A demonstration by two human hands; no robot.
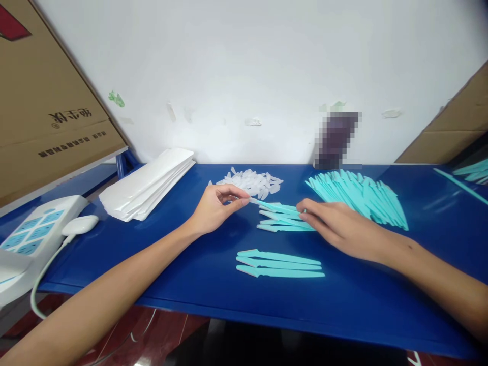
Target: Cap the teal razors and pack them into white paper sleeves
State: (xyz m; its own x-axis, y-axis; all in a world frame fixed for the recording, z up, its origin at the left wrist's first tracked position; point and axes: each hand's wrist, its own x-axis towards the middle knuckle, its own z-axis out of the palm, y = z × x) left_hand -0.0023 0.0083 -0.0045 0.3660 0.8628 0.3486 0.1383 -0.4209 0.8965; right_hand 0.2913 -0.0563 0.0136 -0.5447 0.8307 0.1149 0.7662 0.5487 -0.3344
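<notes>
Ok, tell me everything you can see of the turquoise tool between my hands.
The turquoise tool is slim, with a smooth, plastic look. In the picture it slants down toward the right hand, which pinches and hides that end. At its other end is a translucent whitish piece, pinched by the left hand; its fit can't be told. It overlaps, in this view, similar tools on the blue table; whether it touches them is unclear.

Heaps of slim turquoise plastic sticks [358,198] and small translucent plastic covers [247,181] on a long blue table [190,284], near a large printed brown cardboard box [46,86], suggest a workshop.
</notes>
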